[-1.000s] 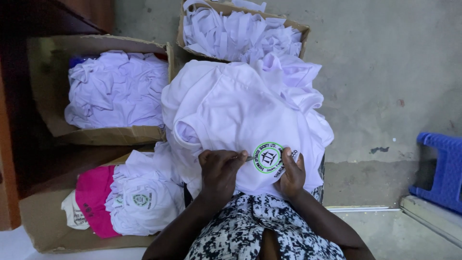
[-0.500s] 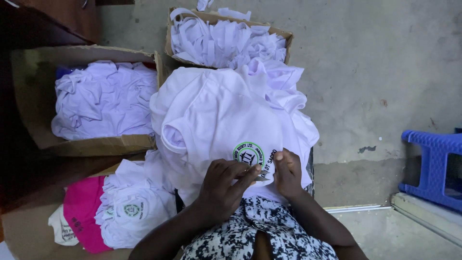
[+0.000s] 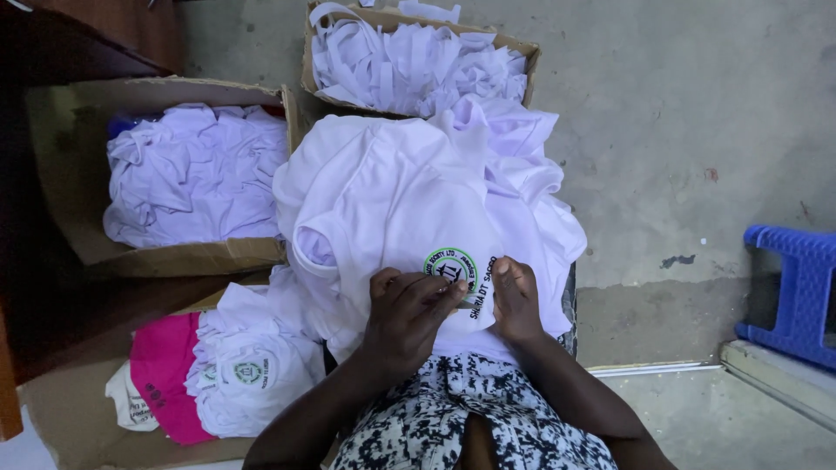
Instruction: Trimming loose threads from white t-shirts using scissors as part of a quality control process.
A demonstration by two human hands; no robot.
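A white shirt (image 3: 392,200) with a round green and white badge (image 3: 450,263) lies on a heap of white garments on my lap. My left hand (image 3: 405,318) pinches the cloth at the badge's lower left edge, fingers bunched together. My right hand (image 3: 515,300) presses down on the shirt just right of the badge, beside dark printed lettering. Both hands touch the same shirt. My lap shows a black and white patterned dress (image 3: 453,418).
Three cardboard boxes stand around: one at the top (image 3: 514,48) full of white cloth strips, one at left (image 3: 200,257) with white garments, one at lower left (image 3: 52,426) with white badged shirts and a pink garment (image 3: 161,370). A blue plastic stool (image 3: 797,292) stands at right on concrete floor.
The view has shifted slightly. My left hand's fingers have slid closer onto the badge's edge; my right hand stays pressed beside it. The shirt lies in the same spot.
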